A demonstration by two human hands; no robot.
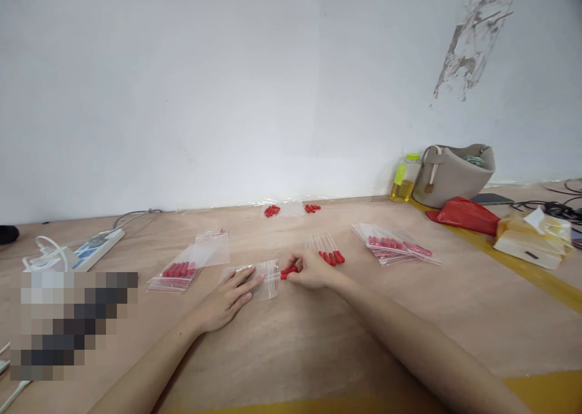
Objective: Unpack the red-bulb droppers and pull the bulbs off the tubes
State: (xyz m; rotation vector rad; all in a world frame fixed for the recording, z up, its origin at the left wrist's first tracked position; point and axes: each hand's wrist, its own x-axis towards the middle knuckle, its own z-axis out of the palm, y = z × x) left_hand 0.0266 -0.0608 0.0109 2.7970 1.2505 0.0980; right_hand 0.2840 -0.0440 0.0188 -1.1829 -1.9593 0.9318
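My left hand point(231, 296) lies with its fingers spread on a clear zip bag point(270, 290), pressing it to the table. My right hand point(309, 270) is closed on droppers point(285, 274) with red bulbs; their clear stems reach into the bag's mouth. How many it holds is partly hidden by the fingers. Just beyond my right hand lies a row of several loose droppers point(333, 257), bulbs toward me. Left of my left hand are filled zip bags point(178, 270) of droppers, with a flat clear bag point(213, 247) overlapping them.
Another stack of filled bags point(386, 244) is on the right. Loose red bulbs point(271, 211) lie by the wall. A power strip point(99, 248) stands left. On the right are a bottle point(404, 180), a grey bag point(452, 174), a red pouch point(468, 216) and a tissue pack point(531, 238).
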